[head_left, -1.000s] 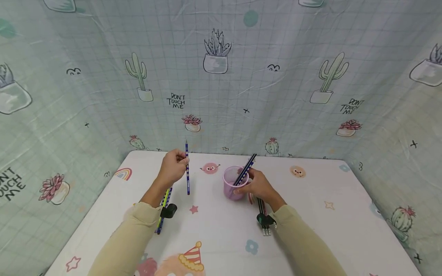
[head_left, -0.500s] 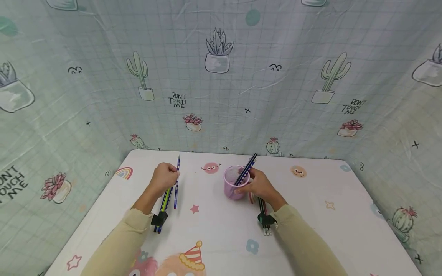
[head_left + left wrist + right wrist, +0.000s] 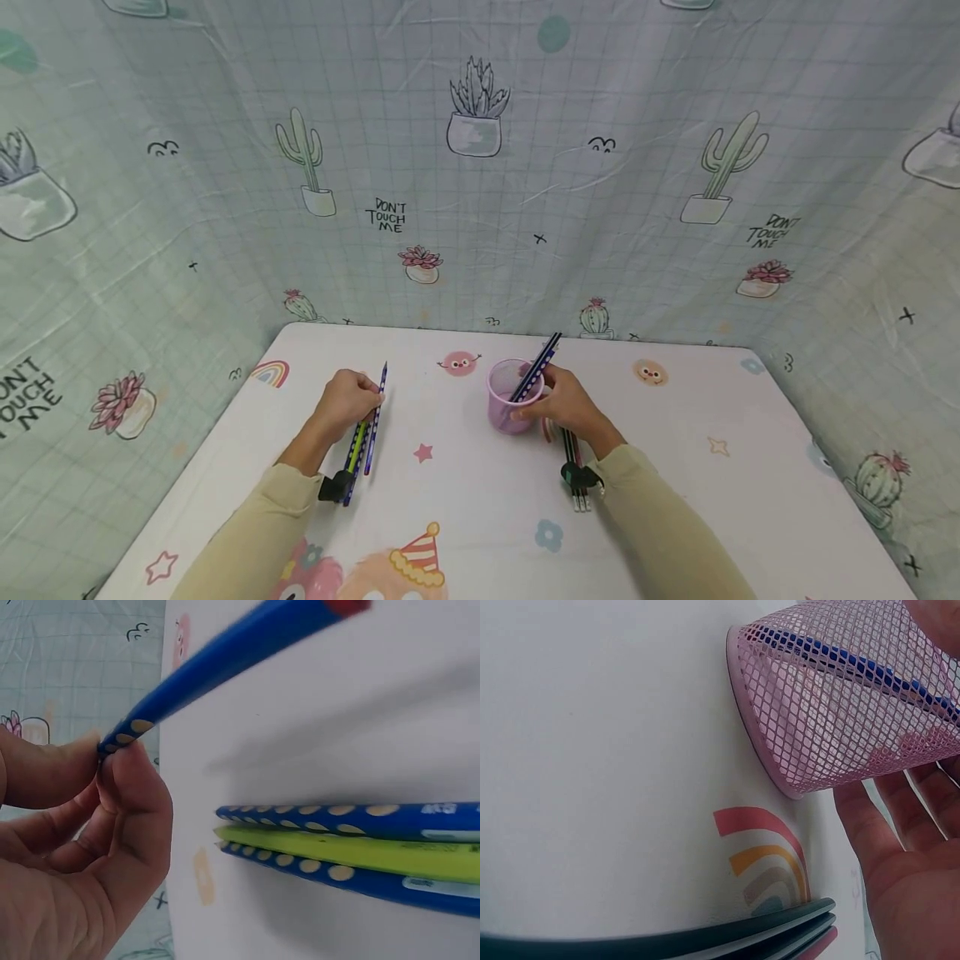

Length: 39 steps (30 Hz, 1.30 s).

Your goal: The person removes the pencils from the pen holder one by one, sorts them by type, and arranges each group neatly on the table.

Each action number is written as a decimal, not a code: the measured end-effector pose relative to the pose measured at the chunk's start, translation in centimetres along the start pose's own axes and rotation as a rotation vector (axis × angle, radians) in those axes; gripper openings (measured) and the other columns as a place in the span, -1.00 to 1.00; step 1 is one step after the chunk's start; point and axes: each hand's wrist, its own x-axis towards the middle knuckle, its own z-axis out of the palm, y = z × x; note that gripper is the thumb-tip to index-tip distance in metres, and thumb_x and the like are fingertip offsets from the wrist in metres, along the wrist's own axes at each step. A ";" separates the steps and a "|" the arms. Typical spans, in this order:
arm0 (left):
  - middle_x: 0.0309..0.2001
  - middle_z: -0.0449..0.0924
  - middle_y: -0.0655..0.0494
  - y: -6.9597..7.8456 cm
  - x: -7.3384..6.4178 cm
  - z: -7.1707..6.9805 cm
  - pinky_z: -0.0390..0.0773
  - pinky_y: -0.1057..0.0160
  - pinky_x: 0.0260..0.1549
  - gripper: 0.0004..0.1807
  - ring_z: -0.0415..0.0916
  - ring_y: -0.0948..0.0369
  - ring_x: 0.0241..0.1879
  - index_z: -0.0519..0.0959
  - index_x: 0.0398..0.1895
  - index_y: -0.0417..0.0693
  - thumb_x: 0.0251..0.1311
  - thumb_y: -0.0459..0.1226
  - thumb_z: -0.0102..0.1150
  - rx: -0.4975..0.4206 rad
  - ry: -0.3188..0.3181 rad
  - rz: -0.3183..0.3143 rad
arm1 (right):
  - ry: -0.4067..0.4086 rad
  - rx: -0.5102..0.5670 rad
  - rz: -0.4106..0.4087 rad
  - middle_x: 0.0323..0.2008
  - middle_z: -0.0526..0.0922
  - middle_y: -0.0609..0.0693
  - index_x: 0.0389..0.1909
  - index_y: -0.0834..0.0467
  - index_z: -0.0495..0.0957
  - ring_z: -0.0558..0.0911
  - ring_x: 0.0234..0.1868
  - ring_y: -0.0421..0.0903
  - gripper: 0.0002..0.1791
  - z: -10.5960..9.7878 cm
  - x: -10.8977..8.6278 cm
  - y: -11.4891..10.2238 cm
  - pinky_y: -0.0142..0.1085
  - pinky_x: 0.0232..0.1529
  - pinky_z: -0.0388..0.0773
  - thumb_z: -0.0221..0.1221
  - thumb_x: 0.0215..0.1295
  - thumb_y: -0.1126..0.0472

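Observation:
My left hand (image 3: pixel 342 407) pinches a blue pencil (image 3: pixel 372 446) near its tip between thumb and fingers. In the left wrist view the pencil has pale oval dimples and a red end, and its shadow falls apart from it on the tabletop. Beside it lie two more dimpled blue pencils and a lime green pencil (image 3: pixel 375 849), side by side. My right hand (image 3: pixel 566 408) holds a pink mesh pencil cup (image 3: pixel 508 419), thumb and fingers around its side. Several dark and blue pencils (image 3: pixel 537 369) lean to the right inside the cup.
Several dark pencils (image 3: pixel 572 450) and a reddish one lie on the white patterned table (image 3: pixel 480 500), partly under my right wrist. A grid-patterned cloth (image 3: pixel 525 192) with cactus drawings hangs behind and at both sides.
My left hand has moved left and toward me with the blue pencil, lowering it beside the pencils on the table. My right hand and the cup have stayed put.

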 end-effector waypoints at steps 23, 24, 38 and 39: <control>-0.38 0.74 -0.10 -3.8 -0.6 0.1 0.71 0.32 -0.48 -0.81 0.63 0.24 -0.56 0.73 -0.18 -0.38 0.22 -0.40 0.43 -0.069 -0.031 -0.110 | -0.002 -0.013 0.021 0.31 0.62 0.15 0.33 0.18 0.48 0.52 0.42 0.22 -0.04 0.0 0.1 0.2 0.21 0.45 0.43 0.68 -0.14 0.02; -0.39 0.74 -0.10 -3.9 -0.6 0.1 0.71 0.32 -0.48 -0.82 0.64 0.24 -0.56 0.73 -0.19 -0.38 0.21 -0.40 0.44 -0.073 -0.028 -0.115 | -0.001 -0.010 0.025 0.31 0.62 0.15 0.33 0.17 0.49 0.52 0.42 0.22 -0.04 0.0 0.1 0.2 0.20 0.45 0.43 0.68 -0.14 0.02; -0.53 0.67 0.01 -5.1 0.4 0.1 0.58 0.36 -0.57 -0.82 0.57 0.24 -0.59 0.71 -0.39 -0.26 0.10 -0.32 0.53 0.018 0.004 -0.134 | -0.007 -0.007 0.017 0.32 0.61 0.16 0.33 0.18 0.48 0.51 0.43 0.23 -0.06 0.0 0.0 0.2 0.21 0.45 0.43 0.67 -0.10 0.03; -0.54 0.67 0.02 -5.1 0.5 0.1 0.57 0.36 -0.57 -0.81 0.56 0.24 -0.60 0.70 -0.40 -0.26 0.09 -0.31 0.53 0.030 0.006 -0.133 | -0.007 -0.007 0.019 0.32 0.61 0.15 0.33 0.18 0.49 0.51 0.44 0.23 -0.06 0.0 0.1 0.2 0.21 0.45 0.43 0.67 -0.10 0.04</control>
